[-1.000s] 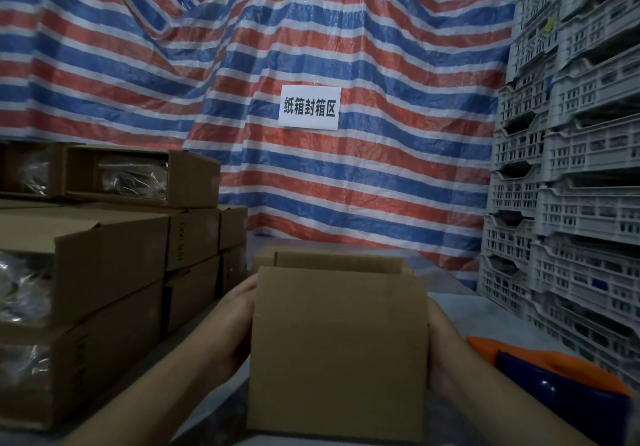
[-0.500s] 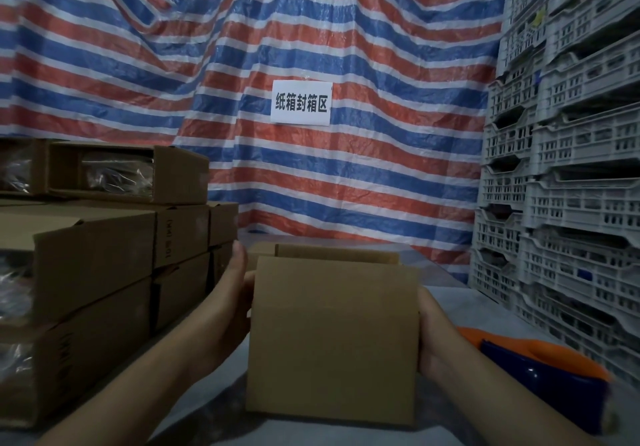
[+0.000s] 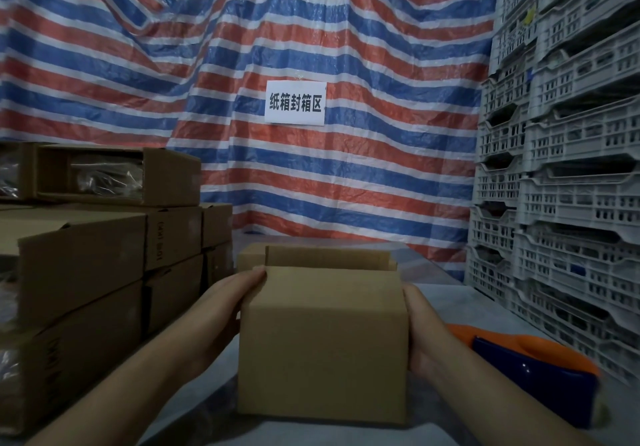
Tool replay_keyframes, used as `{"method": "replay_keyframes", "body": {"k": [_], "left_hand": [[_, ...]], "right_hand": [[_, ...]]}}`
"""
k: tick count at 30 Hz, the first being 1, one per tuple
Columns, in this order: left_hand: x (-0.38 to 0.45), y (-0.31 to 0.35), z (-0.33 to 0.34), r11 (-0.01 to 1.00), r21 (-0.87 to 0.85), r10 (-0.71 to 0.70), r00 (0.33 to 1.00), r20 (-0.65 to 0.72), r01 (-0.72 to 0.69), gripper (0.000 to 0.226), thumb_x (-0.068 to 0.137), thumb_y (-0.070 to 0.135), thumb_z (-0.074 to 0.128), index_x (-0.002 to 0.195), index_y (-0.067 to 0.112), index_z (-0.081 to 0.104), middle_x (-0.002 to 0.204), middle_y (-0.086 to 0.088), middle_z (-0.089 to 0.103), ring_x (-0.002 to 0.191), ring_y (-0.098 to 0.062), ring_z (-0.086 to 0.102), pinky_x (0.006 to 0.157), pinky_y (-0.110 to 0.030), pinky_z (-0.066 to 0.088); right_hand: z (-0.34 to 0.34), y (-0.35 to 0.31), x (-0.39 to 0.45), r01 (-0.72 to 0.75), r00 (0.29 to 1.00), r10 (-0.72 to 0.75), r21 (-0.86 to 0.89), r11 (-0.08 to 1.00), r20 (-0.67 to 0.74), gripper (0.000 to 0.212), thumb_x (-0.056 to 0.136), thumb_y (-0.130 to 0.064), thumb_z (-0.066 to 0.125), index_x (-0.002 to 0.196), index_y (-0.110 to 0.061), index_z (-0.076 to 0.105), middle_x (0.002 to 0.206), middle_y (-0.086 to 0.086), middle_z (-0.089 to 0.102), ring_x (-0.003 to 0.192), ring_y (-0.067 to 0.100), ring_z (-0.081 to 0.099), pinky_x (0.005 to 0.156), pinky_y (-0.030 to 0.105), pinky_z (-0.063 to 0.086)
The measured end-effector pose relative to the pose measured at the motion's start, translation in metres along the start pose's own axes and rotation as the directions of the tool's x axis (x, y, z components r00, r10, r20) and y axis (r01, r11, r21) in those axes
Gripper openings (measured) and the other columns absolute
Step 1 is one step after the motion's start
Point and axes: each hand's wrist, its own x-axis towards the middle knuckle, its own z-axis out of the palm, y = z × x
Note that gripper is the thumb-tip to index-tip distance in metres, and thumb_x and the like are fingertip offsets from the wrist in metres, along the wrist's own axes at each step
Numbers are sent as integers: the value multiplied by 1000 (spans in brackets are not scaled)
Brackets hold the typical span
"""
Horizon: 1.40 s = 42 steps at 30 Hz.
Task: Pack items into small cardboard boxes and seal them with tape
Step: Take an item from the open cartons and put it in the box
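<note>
Brown corrugated cardboard, plain and unprinted, makes up the small box (image 3: 322, 345) that sits on the grey table (image 3: 446, 293) directly in front of the person. Its near face is smooth and unmarked, with a faint horizontal fold line a little below the top edge. The near top flap leans back over the opening, and the far flap (image 3: 327, 257) stands up behind it, so the top is not fully closed; what lies inside is hidden. No tape shows on the visible faces.

The left hand (image 3: 221, 310) presses against the box's left side, its fingers lying fairly straight along the wall with the tips at the upper left corner. The right hand (image 3: 420, 328) rests flat against the right side, palm to the cardboard, fingers out of sight behind the edge, so how they lie cannot be told. The box is held between the two hands.

Just right of the right forearm lies an orange and dark blue tape dispenser (image 3: 533, 373) on the table. To the left stand stacked cardboard cartons (image 3: 86, 272), some with clear plastic wrapping showing in their open ends. On the right rise stacked grey plastic crates (image 3: 571, 168). Behind hangs a red, white and blue striped tarpaulin (image 3: 311, 186) bearing a white paper sign (image 3: 295, 103) with black Chinese characters.
</note>
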Motion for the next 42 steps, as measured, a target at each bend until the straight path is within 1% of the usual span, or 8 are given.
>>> {"method": "replay_keyframes", "body": {"k": [7,10,15,18,22,26,33,42], "left_hand": [[11,-3,3,997,10,-68,984,-167,70,21,92,26,59,87,25,79,89,-2,75,93,-25,65,84,-36,48],[20,-8,-1,995,58,-67,986,-151,77,28,98,11,51,79,11,72,97,-11,67,81,-17,59,74,-24,43],[16,-5,4,996,23,-82,977,-195,88,26,95,19,56,77,20,75,86,-5,71,80,-19,61,73,-28,47],[3,-7,7,997,-67,-53,977,-207,40,9,92,19,60,95,24,66,96,-2,66,83,-19,60,68,-32,45],[7,-2,9,992,-117,32,981,-191,-55,48,94,7,57,131,36,45,120,15,58,114,-14,57,91,-33,48],[7,0,5,994,-66,74,984,-163,-86,66,92,4,59,142,42,39,123,14,59,120,-16,56,104,-38,43],[2,-1,1,970,212,152,977,-152,-118,25,94,18,57,88,33,77,95,12,72,91,-2,64,79,-27,41],[6,-1,2,963,220,192,968,-164,-154,28,95,12,55,80,21,77,95,10,72,91,-1,63,81,-25,38]], "right_hand": [[-9,1,9,-83,991,82,5,997,106,35,89,-38,65,104,-7,72,83,14,76,69,27,74,57,31,57],[-11,-6,10,-56,985,46,53,997,167,50,88,-49,66,118,-9,72,103,19,76,86,31,76,62,34,60],[-24,-13,12,-68,948,64,2,998,312,68,71,-40,87,127,-7,67,110,20,74,94,30,75,68,34,61],[-25,-12,13,-79,942,84,-27,996,324,74,61,-31,90,126,-7,66,110,21,74,90,30,75,67,33,60],[-26,-11,14,-81,944,87,-33,996,318,90,47,-30,99,128,-9,65,111,20,74,90,29,75,67,33,60],[-24,-11,13,-85,944,88,-23,996,317,94,38,-32,102,123,-13,68,107,19,75,87,28,76,65,33,60],[-28,-13,9,-53,924,58,-24,998,377,51,72,-37,84,120,-25,74,113,12,75,97,26,74,74,35,60],[-22,-24,4,162,936,-133,-61,985,326,53,77,-42,69,128,-30,67,126,0,71,114,19,68,94,38,53]]}}
